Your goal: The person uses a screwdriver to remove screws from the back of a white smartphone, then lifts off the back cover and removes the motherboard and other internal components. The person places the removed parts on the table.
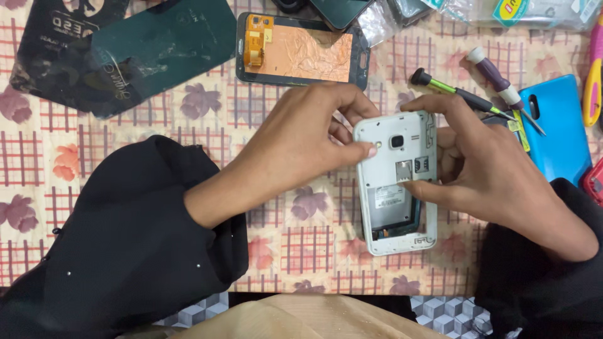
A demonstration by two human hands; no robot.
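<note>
A white phone body [392, 207] with its back cover off is held upright over the table, camera lens and card slots showing. My left hand [295, 147] grips its upper left edge, thumb tip pressed near the lens. My right hand [487, 169] holds the right side, its thumb lying across the middle below the card slots. Both sleeves are black.
A phone screen panel with copper foil [301, 51] lies at the back. Dark antistatic bags [125, 50] lie at back left. Two screwdrivers [468, 94] and a blue phone cover [556, 125] lie at right on the flowered checked tablecloth [301, 238].
</note>
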